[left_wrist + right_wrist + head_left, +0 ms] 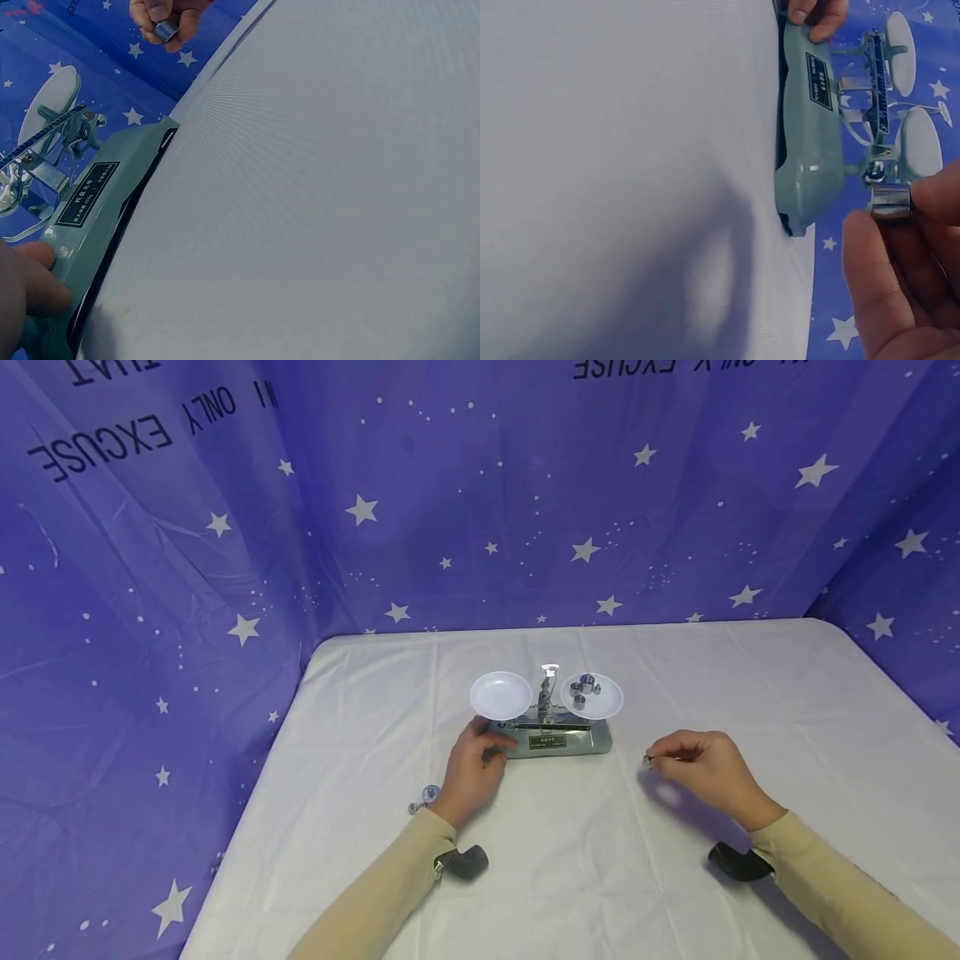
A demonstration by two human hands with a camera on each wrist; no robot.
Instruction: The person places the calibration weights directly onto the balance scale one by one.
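A green-grey balance scale (588, 742) stands on the table with two white pans. Its left pan (501, 696) holds nothing, while several metal weights (587, 683) sit on the right pan (613, 702). At the left end of the base, my left hand (474, 768) grips the scale, fingers against the green housing (124, 157). My right hand (708, 770) is held above the table, right of the scale. Between thumb and fingertip it pinches a small shiny cylindrical weight (891, 201), also visible in the left wrist view as a metal weight (166, 31).
More small metal weights (431, 793) lie on the table left of my left wrist, partly covered by the forearm. A white cloth (570, 860) covers the table. Purple star-printed curtains (487, 527) stand behind and at both sides. Black wrist-worn devices (467, 862) hang under both sleeves.
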